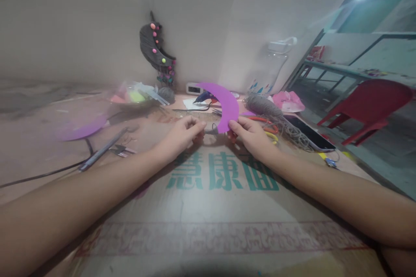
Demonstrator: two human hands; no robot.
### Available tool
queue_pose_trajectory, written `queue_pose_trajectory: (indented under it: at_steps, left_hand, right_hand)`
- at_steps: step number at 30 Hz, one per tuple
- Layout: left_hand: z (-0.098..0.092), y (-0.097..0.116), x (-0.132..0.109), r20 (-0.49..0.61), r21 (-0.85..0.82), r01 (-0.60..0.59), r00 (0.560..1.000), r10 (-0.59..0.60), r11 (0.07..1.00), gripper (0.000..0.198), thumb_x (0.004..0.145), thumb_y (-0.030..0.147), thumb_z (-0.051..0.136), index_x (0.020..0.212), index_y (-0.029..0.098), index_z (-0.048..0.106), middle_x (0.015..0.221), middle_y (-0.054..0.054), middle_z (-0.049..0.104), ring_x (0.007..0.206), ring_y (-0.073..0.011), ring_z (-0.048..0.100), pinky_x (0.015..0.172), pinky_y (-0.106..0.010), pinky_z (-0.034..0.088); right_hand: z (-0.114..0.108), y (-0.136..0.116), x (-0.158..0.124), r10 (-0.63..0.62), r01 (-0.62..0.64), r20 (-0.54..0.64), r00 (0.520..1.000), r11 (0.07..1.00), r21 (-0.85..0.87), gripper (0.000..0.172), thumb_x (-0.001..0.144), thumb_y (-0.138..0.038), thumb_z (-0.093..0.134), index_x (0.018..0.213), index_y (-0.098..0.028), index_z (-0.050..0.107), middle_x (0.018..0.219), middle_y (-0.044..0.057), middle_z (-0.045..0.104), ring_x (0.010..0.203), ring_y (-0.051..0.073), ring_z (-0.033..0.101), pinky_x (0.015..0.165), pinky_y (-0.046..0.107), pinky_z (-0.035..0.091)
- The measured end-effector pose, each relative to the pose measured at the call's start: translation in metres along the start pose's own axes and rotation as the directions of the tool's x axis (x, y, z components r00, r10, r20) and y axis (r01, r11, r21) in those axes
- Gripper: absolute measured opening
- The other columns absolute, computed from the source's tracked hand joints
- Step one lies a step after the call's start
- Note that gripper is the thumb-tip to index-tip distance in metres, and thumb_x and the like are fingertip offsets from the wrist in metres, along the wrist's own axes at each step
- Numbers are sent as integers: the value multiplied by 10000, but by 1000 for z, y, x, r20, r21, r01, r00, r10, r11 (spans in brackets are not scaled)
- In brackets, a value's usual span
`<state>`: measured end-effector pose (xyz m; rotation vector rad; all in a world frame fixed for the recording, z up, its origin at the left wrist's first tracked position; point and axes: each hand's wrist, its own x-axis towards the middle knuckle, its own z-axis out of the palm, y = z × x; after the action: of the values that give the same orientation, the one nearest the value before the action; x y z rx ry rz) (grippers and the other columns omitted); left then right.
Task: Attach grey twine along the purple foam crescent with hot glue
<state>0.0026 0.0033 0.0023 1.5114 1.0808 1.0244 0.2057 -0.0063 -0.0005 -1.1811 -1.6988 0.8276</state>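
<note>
The purple crescent (225,103) looks light, thin and bendy, best pinched near a tip. The right hand (251,136) pinches its lower tip; at nine o'clock, the left hand (182,136) bunches its fingers narrowly, contents unclear.

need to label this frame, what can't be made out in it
All in the head view:
What the left hand pinches: its own curled fingers cover it.
Lower tip of the purple crescent: hidden behind the right hand.
Purple disc and bag of bright bits: blurred towards the left edge, so no detail.
Display on the white device: too small to read.
</note>
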Motion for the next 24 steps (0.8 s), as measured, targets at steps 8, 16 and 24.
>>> queue_pose_trajectory:
  at_steps: [8, 16, 24]
  left_hand:
    - [1, -7, 2, 70, -125, 23, 997, -15, 992, 357, 885, 443, 483, 660, 167, 494, 580, 16, 512, 482, -82, 474, 426, -180, 335]
    - [-1, -8, 2, 19, -87, 3, 1000, -1, 996, 264, 814, 440, 604, 883, 185, 614, 666, 15, 548, 547, -98, 512, 470, -189, 400]
    - [1, 5, -4, 96, 91, -78, 993, 69, 993, 233, 759, 355, 673, 860, 149, 717, 809, -58, 694, 674, -147, 589, 595, -230, 435]
  right_hand:
    - [0, 3, 0, -7, 7, 0, 1000, 1000, -22, 327, 889, -450, 508, 711, -178, 548, 603, -21, 539, 521, 96, 471, 495, 221, 363]
    - [1, 2, -3, 27, -28, 67, 997, 1000, 8, 349, 873, -477, 517, 689, -180, 527, 572, -36, 509, 466, 86, 439, 448, 219, 334]
    - [3, -3, -5, 7, -11, 190, 982, 1000, 22, 365, 852, -503, 534, 699, -173, 528, 573, -41, 495, 460, 82, 448, 439, 215, 329]
